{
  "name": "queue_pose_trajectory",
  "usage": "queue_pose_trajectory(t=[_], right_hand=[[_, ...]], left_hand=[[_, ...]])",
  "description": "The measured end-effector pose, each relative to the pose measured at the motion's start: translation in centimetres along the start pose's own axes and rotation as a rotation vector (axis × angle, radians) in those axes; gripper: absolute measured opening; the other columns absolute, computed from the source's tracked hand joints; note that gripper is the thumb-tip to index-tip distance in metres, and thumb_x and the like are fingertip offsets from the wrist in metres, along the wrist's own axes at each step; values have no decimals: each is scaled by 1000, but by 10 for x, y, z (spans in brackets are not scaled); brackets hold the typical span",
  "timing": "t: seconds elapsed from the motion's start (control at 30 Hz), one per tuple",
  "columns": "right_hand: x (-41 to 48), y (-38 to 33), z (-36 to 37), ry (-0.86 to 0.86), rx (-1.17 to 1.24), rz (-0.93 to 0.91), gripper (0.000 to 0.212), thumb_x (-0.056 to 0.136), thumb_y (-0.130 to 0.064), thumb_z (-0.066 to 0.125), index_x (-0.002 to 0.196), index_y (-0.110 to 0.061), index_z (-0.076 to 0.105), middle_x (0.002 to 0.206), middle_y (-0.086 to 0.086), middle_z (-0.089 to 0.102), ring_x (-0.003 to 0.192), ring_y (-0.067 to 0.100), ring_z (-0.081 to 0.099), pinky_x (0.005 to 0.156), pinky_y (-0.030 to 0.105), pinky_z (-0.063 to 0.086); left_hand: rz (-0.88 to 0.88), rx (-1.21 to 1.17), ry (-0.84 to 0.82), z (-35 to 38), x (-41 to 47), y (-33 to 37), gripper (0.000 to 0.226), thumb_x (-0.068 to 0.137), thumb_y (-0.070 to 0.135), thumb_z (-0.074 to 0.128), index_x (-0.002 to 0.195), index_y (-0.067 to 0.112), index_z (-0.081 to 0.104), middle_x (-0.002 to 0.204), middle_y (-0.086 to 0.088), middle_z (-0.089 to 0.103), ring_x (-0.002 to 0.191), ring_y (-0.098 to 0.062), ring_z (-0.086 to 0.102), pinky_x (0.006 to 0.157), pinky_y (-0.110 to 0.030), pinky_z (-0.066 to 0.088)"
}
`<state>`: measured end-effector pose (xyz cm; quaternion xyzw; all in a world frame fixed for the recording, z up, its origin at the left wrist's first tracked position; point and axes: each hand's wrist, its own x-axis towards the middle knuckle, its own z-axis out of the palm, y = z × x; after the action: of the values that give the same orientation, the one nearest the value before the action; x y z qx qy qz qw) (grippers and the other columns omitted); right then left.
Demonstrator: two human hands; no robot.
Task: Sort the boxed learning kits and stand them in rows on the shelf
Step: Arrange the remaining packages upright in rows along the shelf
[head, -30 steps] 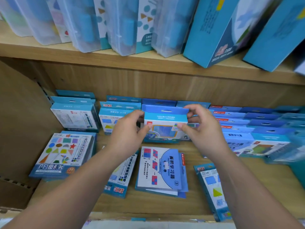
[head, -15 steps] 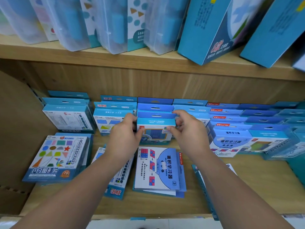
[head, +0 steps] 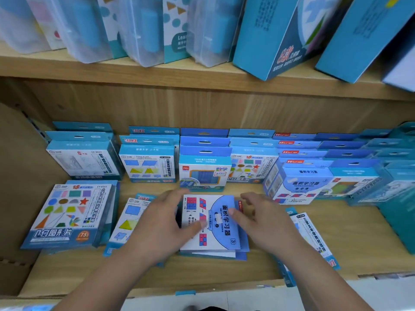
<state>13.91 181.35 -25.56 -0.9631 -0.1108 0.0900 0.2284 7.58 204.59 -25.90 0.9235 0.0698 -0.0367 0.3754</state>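
Note:
Several blue boxed kits stand upright in rows at the back of the lower shelf (head: 350, 234). The front box of the middle row (head: 204, 173) stands free of both hands. In front of it a flat kit with red and blue squares (head: 215, 234) lies on top of a small stack. My left hand (head: 164, 223) sits at that kit's left edge, thumb on its face. At the kit's right edge is my right hand (head: 265, 225), its thumb also touching the face. The fingers of both hands are spread and the kit lies flat.
A shapes kit (head: 65, 216) lies flat at the left, another (head: 128, 221) partly under my left hand, and one (head: 314, 239) by my right wrist. A cardboard panel (head: 18, 198) closes the left side. The upper shelf (head: 157, 75) holds clear cases and tall blue boxes.
Both hands let go of the blue box, which now stands at the front of the middle row. They have drawn back toward me onto the flat red-and-blue kit.

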Motion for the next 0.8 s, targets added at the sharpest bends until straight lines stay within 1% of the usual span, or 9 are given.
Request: queue_pose_trajectory(t=[0.07,0.17,0.27,0.33,0.47,0.53,0.6,0.67,0.8], right_hand=[[-4,-2,8,-69,19,9,54,82,-71,59,120,-32,62,107,-9,69,95,12,64,79,35,54],[-6,-4,17,-49,31,-6,55,80,-71,62,122,-35,61,108,-12,70,92,8,63,75,31,54],[-9,-7,19,5,105,20,63,79,-64,71,132,-37,51,116,-13,68,100,10,64,77,31,56],[-13,-11,17,40,273,39,77,76,-56,79,140,-39,42,123,-13,62,106,10,64,79,29,58],[-19,-18,7,35,598,106,93,69,-38,90,145,-43,36,113,-21,61,102,7,66,74,24,60],[-20,-15,1,23,742,119,75,68,-29,93,132,-33,54,106,-12,72,96,10,72,78,38,62],[-22,-14,-10,-1,821,100,47,71,-18,91,112,-24,69,99,-5,78,90,14,75,79,48,62],[-26,-10,-21,8,821,58,37,74,-16,88,106,-24,72,97,-5,78,89,15,75,79,49,62],[-31,7,-54,117,765,-6,33,78,-19,85,105,-26,69,98,-8,77,89,14,75,76,47,62]], left_hand=[[16,30,-58,7,-3,-6,98,63,71,75,146,40,33,135,19,45,123,-7,45,102,-31,45],[33,96,-65,11,-2,-9,110,61,72,77,152,37,26,149,15,36,135,-8,33,113,-34,35],[22,78,-37,11,-2,-8,118,59,70,80,154,34,20,147,15,32,128,-5,36,106,-26,39],[29,43,-11,10,-3,-7,123,56,66,84,155,31,18,143,16,29,118,3,35,92,-8,39],[57,-42,62,13,-6,-7,129,47,59,90,153,29,25,128,20,26,113,8,34,78,3,33],[74,-100,100,15,-8,-3,125,44,53,93,151,29,31,122,25,26,109,10,36,81,1,37],[101,-132,131,19,-8,7,121,43,47,96,147,29,37,120,29,26,109,11,38,93,-13,45],[133,-153,166,24,-7,20,114,45,41,98,143,30,41,122,29,27,115,5,42,98,-29,51],[238,-157,180,34,1,50,105,57,47,92,145,33,35,138,23,32,122,-3,48,99,-31,52]])
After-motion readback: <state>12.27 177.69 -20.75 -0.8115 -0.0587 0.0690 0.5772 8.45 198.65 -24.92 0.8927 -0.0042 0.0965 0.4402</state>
